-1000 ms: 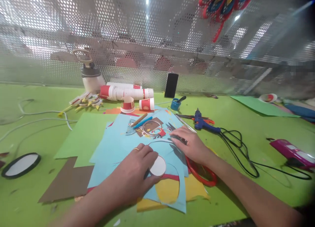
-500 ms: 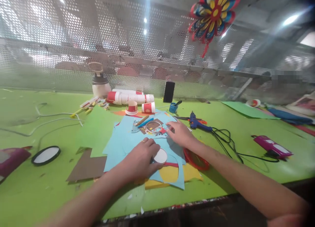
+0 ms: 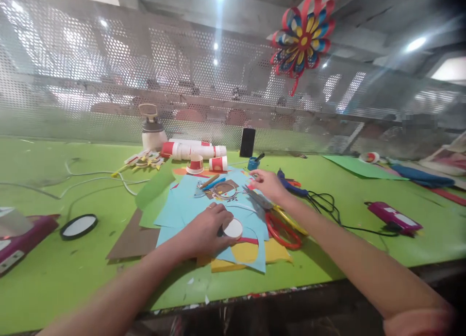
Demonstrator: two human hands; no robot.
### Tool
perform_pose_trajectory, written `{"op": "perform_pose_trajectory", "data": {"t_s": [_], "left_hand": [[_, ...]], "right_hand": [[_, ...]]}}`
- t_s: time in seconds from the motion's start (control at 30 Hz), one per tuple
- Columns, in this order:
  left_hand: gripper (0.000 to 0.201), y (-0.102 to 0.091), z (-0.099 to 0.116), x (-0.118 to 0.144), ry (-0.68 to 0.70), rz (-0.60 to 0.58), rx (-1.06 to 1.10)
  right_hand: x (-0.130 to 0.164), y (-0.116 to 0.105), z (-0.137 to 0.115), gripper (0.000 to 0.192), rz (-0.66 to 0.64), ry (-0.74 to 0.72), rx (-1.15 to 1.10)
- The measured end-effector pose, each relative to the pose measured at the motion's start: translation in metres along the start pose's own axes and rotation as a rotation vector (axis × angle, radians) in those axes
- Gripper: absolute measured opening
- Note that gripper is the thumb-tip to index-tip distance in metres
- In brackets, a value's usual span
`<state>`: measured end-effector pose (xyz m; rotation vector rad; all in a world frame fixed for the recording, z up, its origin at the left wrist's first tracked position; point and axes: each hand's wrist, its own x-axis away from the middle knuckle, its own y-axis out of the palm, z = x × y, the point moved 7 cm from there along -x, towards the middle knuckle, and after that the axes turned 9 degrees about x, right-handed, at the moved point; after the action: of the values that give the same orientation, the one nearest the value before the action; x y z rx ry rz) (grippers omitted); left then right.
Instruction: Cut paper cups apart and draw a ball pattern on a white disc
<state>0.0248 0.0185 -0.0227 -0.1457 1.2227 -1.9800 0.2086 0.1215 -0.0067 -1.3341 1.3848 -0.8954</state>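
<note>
My left hand (image 3: 204, 229) rests on a stack of light blue paper sheets (image 3: 182, 205), its thumb and fingers closed around a small white disc (image 3: 235, 227). Yellow paper (image 3: 251, 256) shows through a cut-out in the blue sheet just below. My right hand (image 3: 268, 185) reaches to the far right corner of the sheets, fingertips on the paper beside a clear tape ring (image 3: 224, 190); I cannot see whether it holds anything. Scissors with red and yellow handles (image 3: 282, 226) lie under my right forearm. A blue glue gun (image 3: 289, 184) lies just beyond that hand.
Red-and-white paper cups (image 3: 194, 151), a white jug (image 3: 153, 132) and a black phone (image 3: 247, 142) stand at the back by the perforated metal wall. A black-rimmed oval (image 3: 79, 226) and brown card (image 3: 131, 239) lie left, a magenta device (image 3: 395, 218) and black cable (image 3: 327, 202) right.
My right hand has moved off the scissors toward the far edge of the paper, uncovering them. The camera has pulled back and tilted up. My left hand stays on the white disc.
</note>
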Motion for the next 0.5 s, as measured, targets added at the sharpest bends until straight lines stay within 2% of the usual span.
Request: {"op": "perform_pose_trajectory", "data": {"t_s": [0.17,0.27,0.37,0.43,0.5], "left_hand": [[0.033,0.002,-0.001,-0.001,0.006,-0.030,-0.023],[0.033,0.003,-0.001,-0.003,-0.003,-0.045,-0.021],[0.034,0.003,-0.001,-0.003,0.000,-0.059,-0.028],[0.034,0.003,0.000,-0.002,0.014,-0.057,-0.042],[0.035,0.003,0.000,-0.002,0.015,-0.061,-0.060]], "right_hand": [[0.037,-0.025,0.084,0.027,-0.085,0.120,0.051],[0.061,-0.033,0.113,0.022,-0.097,0.133,0.128],[0.072,-0.045,0.113,0.018,0.032,0.110,0.186],[0.073,-0.051,0.096,0.016,0.120,0.053,0.172],[0.070,-0.051,0.069,0.019,0.138,-0.045,0.115]]}}
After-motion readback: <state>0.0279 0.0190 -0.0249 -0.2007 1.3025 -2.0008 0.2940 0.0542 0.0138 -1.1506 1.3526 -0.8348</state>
